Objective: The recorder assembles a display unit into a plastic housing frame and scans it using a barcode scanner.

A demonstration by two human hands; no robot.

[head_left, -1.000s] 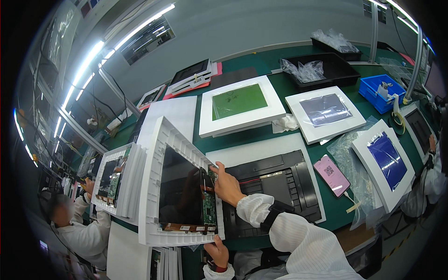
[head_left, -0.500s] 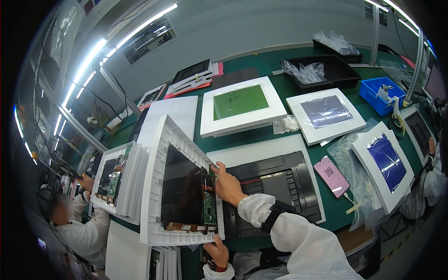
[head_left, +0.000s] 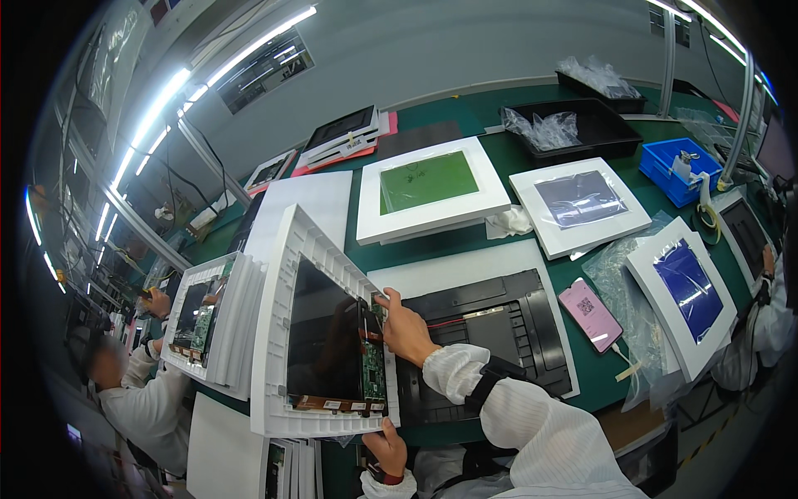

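A white display frame (head_left: pixel 274 366) stands tilted in front of me, its inner side with a dark screen panel (head_left: pixel 324 333) and a green circuit board (head_left: pixel 375 370) facing me. My left hand (head_left: pixel 388 450) grips its lower right corner from below, thumb on the rim. My right hand (head_left: pixel 406 329) is closed at the right rim, fingertips on the edge beside the upper end of the board; the finger undersides are hidden. Behind my right hand lies a black back cover (head_left: pixel 507 333) with a thin red wire, on a white sheet (head_left: pixel 559 333).
White framed displays with green (head_left: pixel 428 183), grey (head_left: pixel 578 200) and blue (head_left: pixel 692 287) screens surround the work spot. A pink-screened phone (head_left: pixel 591 314), a blue bin (head_left: pixel 677 170) and a black tray (head_left: pixel 573 125) lie right. At left, a co-worker (head_left: pixel 154 407) is beside stacked frames (head_left: pixel 224 333).
My hands and the white display frame hold the same position. The co-worker at left has shifted slightly, with a hand moving a little.
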